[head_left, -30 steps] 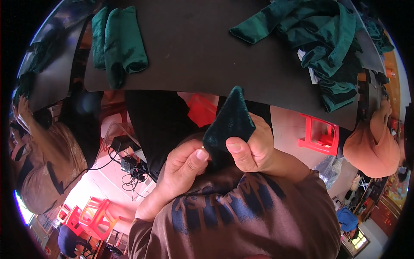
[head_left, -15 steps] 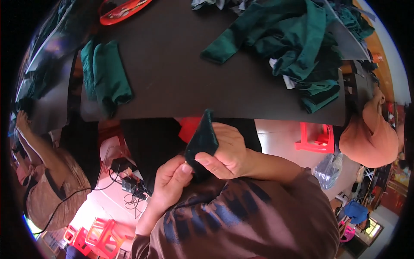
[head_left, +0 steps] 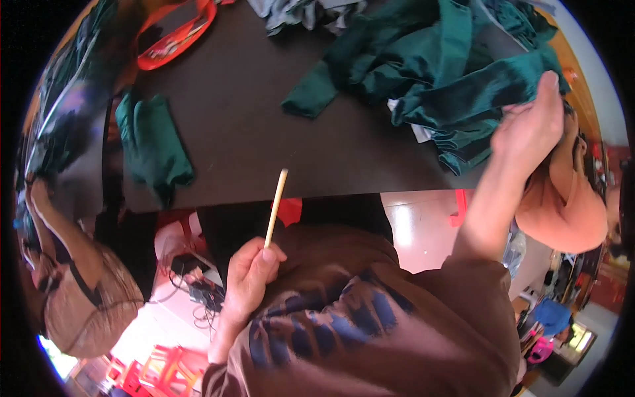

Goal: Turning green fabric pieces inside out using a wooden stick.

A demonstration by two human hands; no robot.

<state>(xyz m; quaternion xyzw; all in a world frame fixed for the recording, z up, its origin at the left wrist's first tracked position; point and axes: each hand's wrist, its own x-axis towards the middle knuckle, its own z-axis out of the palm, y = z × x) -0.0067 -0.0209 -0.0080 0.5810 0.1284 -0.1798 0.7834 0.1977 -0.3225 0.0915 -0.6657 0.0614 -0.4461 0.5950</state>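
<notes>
A thin pale wooden stick (head_left: 276,208) is pinched between thumb and fingers of my left hand (head_left: 250,272). It points up toward the table, tilted slightly right. My right hand (head_left: 529,129) reaches out to the table's right side, at the end of a wide strip of dark green velvet (head_left: 476,86). Motion blur and the cloth hide its fingertips, so I cannot make out whether it grips the strip. The strip lies across a heap of green velvet pieces (head_left: 390,56), with bits of white cloth showing underneath.
A folded green velvet piece (head_left: 155,142) lies at the left of the dark table (head_left: 231,119). Behind it is a red tray (head_left: 202,36) with small items. Grey cloth (head_left: 297,13) sits at the back. People work on both sides; cables (head_left: 205,291) lie on the floor.
The small dark green velvet piece has left the space between my hands, baring the stick in my left hand. My right hand has moved far right to the heap. The view has shifted slightly.
</notes>
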